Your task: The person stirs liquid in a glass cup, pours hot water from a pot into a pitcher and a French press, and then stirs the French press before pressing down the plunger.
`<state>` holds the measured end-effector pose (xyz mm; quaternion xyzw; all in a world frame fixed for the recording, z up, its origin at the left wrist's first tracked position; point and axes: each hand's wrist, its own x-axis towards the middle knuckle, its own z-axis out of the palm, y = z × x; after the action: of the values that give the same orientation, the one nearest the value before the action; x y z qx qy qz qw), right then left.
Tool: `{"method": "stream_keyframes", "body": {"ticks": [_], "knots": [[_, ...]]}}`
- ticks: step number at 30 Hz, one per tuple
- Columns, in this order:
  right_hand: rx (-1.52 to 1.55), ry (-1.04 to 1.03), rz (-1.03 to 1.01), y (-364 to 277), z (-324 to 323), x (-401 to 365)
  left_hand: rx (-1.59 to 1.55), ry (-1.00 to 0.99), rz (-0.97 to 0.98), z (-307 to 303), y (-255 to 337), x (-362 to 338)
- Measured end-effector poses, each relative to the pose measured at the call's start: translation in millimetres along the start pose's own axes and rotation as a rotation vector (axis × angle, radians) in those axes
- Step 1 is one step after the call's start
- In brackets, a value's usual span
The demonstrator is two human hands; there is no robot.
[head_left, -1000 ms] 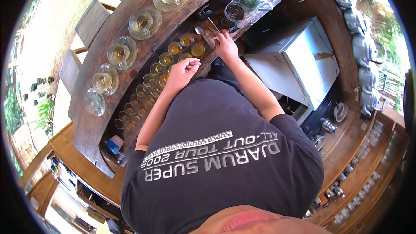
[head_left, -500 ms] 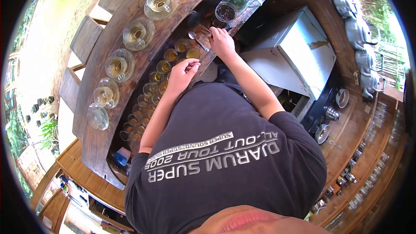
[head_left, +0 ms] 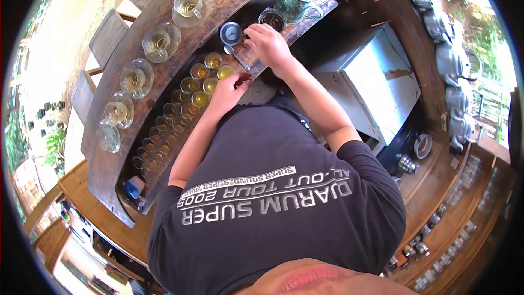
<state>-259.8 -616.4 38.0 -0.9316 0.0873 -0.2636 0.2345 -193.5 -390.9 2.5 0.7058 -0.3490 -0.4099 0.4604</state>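
My left hand (head_left: 230, 94) is closed with curled fingers beside the nearest glasses of amber liquid (head_left: 225, 72); whatever it may hold is hidden. Held close to the fingertips of my right hand (head_left: 267, 46) is a small round dark-rimmed scoop (head_left: 230, 33), grey-blue inside. Its handle is hidden by the closed fingers. Below it a metal spoon (head_left: 238, 58) lies on the wooden shelf (head_left: 254, 64). A glass with dark contents (head_left: 272, 20) stands just beyond my right hand, next to a green speckled teapot (head_left: 296, 0).
Glass cups on saucers (head_left: 136, 78) line the curved wooden counter (head_left: 117, 38). Several glasses run along the lower shelf toward a blue container (head_left: 134, 187). A white cabinet (head_left: 376, 76) stands at my right. Kettles (head_left: 452, 60) and shelved glassware (head_left: 464, 207) lie farther right.
The view has shifted, so the counter and cups appear farther left. The scoop, blurred before, now shows its round inside clearly. My right hand has moved slightly left; my left hand stays beside the glasses.
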Motion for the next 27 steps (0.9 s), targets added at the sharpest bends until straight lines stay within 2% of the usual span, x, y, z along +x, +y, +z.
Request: {"method": "stream_keyframes", "body": {"ticks": [3,6,9,10,13,17,19,21,23,27], "knots": [[0.042,0.002,-0.056,-7,-49,25,0.045,0.005,-0.073,20,23,14],[0.099,0.011,-0.143,-8,-104,49,0.033,0.025,0.065,46,13,32],[0.249,-0.094,-0.134,7,-141,71,0.000,0.099,-0.037,81,1,49],[0.280,-0.060,-0.208,16,-145,78,-0.005,0.122,-0.046,91,-2,54],[0.250,-0.137,-0.181,32,-162,90,-0.075,0.189,-0.084,115,-11,70],[0.281,-0.133,-0.275,54,-167,100,-0.124,0.392,-0.116,139,-5,87],[0.168,-0.112,-0.328,60,-166,101,-0.166,0.482,-0.138,147,1,92],[0.192,-0.149,-0.333,65,-165,99,-0.157,0.554,-0.088,150,-2,101],[0.193,-0.174,-0.292,67,-165,100,-0.172,0.597,-0.094,151,-3,108],[0.229,-0.150,-0.335,69,-159,97,-0.082,0.650,-0.115,147,13,108]]}}
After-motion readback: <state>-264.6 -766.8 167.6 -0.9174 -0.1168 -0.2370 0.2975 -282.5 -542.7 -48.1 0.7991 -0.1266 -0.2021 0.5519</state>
